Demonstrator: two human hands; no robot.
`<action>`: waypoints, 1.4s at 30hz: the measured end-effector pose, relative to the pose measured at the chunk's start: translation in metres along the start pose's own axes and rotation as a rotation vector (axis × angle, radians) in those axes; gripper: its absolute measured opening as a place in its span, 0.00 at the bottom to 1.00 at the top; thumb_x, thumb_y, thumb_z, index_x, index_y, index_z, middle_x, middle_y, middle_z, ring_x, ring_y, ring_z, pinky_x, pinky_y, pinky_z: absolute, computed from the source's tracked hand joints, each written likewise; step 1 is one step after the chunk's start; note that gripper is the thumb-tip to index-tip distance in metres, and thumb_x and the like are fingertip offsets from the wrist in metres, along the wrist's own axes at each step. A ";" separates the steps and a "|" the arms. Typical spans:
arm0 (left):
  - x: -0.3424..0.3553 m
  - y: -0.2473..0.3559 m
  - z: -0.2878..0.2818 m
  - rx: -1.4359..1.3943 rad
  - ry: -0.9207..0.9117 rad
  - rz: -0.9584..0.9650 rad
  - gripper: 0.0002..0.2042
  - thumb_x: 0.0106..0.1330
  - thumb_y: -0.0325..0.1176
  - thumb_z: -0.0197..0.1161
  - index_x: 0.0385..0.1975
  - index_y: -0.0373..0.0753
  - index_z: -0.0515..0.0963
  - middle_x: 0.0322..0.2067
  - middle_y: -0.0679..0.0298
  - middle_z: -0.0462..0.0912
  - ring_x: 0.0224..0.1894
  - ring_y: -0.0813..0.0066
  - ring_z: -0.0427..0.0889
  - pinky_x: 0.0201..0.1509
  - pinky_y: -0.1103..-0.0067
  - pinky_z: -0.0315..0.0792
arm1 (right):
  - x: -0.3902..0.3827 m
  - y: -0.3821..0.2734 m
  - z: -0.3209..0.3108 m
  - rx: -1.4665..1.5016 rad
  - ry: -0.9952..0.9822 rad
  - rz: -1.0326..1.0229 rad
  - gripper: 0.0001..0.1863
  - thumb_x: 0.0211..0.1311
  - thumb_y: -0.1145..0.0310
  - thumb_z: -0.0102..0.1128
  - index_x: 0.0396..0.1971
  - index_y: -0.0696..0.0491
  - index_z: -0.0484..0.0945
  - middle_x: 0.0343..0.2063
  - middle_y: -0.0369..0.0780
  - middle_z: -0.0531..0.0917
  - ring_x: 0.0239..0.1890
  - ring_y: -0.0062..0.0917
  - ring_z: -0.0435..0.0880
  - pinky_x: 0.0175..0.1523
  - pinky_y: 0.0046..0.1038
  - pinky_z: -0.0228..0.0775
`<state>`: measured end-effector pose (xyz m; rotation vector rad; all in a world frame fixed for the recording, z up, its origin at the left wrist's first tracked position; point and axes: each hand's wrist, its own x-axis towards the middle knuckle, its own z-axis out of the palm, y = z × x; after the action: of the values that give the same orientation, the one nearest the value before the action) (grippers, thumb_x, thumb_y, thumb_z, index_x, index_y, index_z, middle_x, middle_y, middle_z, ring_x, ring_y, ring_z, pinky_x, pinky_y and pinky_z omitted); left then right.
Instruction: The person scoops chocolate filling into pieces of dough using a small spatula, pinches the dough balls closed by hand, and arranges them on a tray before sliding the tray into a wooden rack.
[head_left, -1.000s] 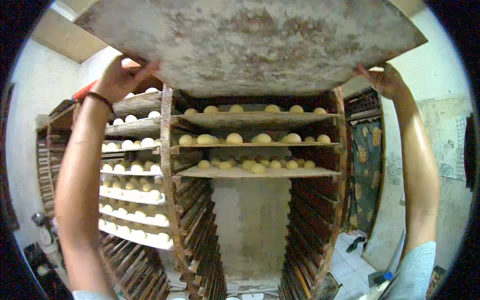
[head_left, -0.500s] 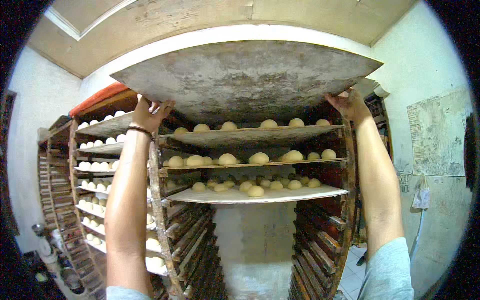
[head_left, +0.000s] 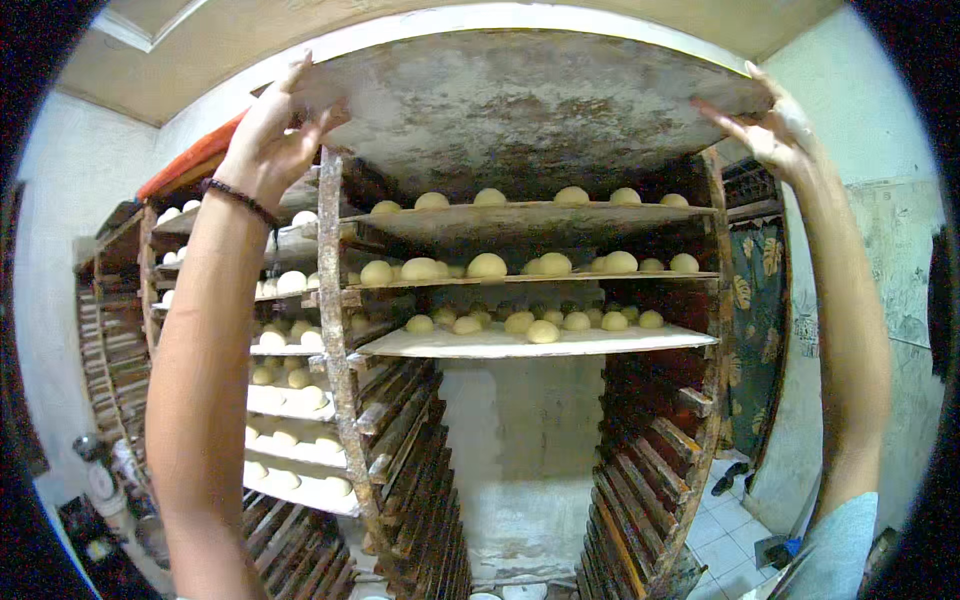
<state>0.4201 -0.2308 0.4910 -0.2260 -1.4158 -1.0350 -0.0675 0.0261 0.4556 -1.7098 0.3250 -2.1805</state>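
Note:
A large, flat, stained grey tray (head_left: 500, 110) spans the top of the rack, above eye level, with its underside showing. My left hand (head_left: 275, 140), a dark bracelet at its wrist, is at the tray's left front corner, fingers stretched up and thumb spread below. At the right front corner my right hand (head_left: 775, 130) has its fingers up by the edge and its thumb under the sheet. Both hands look open against the tray. What lies on top of it is hidden. Below, round dough balls (head_left: 487, 265) sit on several trays in the wooden rack (head_left: 345, 400).
Lower slats (head_left: 640, 480) of this rack hold no trays. On the left stands another rack with dough trays (head_left: 290, 400) and an orange cover (head_left: 190, 160). A patterned curtain (head_left: 755, 330) hangs at the right, above a tiled floor (head_left: 725, 545). The ceiling (head_left: 230, 60) is close overhead.
The tray and both hands sit higher in view. My hands have moved farther apart, and their fingers have straightened and spread. The rack looks nearer and shifted slightly right.

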 end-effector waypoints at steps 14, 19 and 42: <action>0.043 -0.125 -0.022 -0.009 0.151 -0.038 0.18 0.79 0.38 0.59 0.57 0.29 0.71 0.56 0.49 0.77 0.60 0.56 0.79 0.63 0.66 0.86 | 0.074 0.134 -0.054 -0.005 0.204 -0.006 0.26 0.68 0.63 0.64 0.60 0.56 0.66 0.61 0.57 0.68 0.59 0.59 0.80 0.69 0.55 0.76; 0.066 -0.145 -0.030 0.010 0.111 -0.095 0.21 0.82 0.39 0.53 0.57 0.21 0.68 0.58 0.40 0.75 0.57 0.50 0.83 0.60 0.69 0.88 | 0.095 0.155 -0.074 0.021 0.235 0.001 0.18 0.68 0.65 0.64 0.49 0.59 0.70 0.57 0.57 0.72 0.59 0.57 0.81 0.70 0.57 0.76; -0.045 -0.142 -0.098 1.713 -0.081 0.737 0.18 0.69 0.44 0.72 0.50 0.38 0.82 0.43 0.56 0.84 0.50 0.61 0.81 0.59 0.70 0.73 | -0.010 0.110 -0.138 -1.557 -0.078 -0.318 0.21 0.63 0.59 0.75 0.51 0.54 0.85 0.40 0.38 0.82 0.41 0.26 0.82 0.50 0.30 0.75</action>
<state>0.3968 -0.3586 0.3686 0.4611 -1.6255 0.9187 -0.1844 -0.0749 0.3705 -2.5566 2.2863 -2.0107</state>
